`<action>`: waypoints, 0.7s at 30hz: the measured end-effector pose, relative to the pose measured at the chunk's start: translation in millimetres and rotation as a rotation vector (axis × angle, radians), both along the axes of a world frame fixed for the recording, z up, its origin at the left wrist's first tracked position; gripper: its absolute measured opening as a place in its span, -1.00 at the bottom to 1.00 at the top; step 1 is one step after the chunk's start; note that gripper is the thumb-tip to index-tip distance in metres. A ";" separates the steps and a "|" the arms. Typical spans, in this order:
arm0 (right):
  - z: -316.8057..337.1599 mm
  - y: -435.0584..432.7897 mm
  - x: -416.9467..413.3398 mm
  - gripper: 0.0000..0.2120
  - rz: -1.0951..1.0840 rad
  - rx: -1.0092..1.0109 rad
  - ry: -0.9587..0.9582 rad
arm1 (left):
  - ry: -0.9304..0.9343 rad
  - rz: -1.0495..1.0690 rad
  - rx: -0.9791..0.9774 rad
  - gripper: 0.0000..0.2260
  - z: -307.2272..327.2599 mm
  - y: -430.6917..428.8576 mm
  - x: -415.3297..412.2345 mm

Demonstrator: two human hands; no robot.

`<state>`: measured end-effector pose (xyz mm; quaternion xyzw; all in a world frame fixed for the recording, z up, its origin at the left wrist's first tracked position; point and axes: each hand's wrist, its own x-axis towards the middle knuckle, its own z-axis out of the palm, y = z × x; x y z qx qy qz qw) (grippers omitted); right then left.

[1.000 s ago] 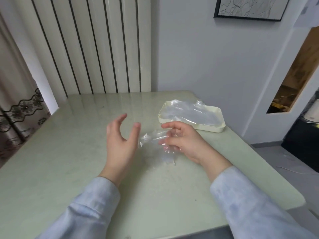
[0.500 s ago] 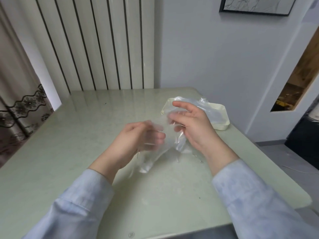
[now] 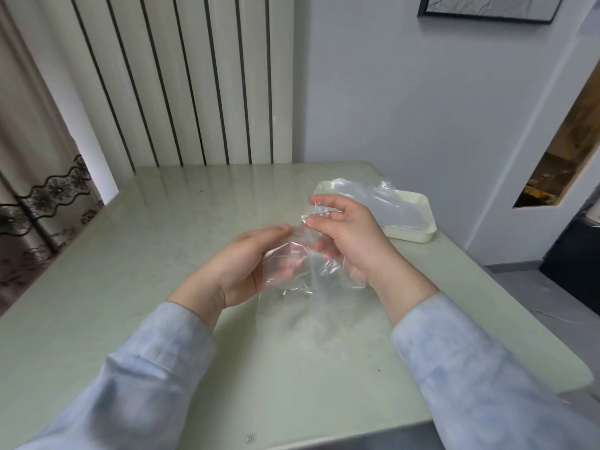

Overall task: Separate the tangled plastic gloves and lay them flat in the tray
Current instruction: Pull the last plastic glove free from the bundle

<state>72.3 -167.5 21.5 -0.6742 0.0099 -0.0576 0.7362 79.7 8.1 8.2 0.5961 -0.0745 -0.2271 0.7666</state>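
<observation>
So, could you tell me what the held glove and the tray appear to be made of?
The glove looks like thin clear plastic film, glossy: it creases sharply and the left hand shows through. The tray is probably rigid plastic, cream and smooth: its rounded moulded rim suggests so, though coated metal is possible.

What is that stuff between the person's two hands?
A crumpled clear plastic glove fills the gap: the right hand pinches its top, the left hand touches its side. The head view shows it.
</observation>
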 end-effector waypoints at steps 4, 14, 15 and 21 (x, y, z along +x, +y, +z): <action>-10.7 2.4 7.8 -0.66 -0.036 -0.012 0.055 | 0.068 0.105 -0.071 -0.69 -6.2 -0.7 6.7; -46.2 -15.0 29.9 -0.85 -0.205 -0.376 0.083 | 0.103 0.215 -0.216 -0.69 -18.0 19.5 23.5; -49.0 -18.3 30.2 -0.84 -0.203 -0.476 0.088 | 0.088 0.226 -0.197 -0.70 -20.2 22.9 25.9; -55.8 -23.0 31.1 -0.72 -0.090 -1.187 0.208 | 0.044 0.318 -0.152 -0.78 -26.6 31.4 34.5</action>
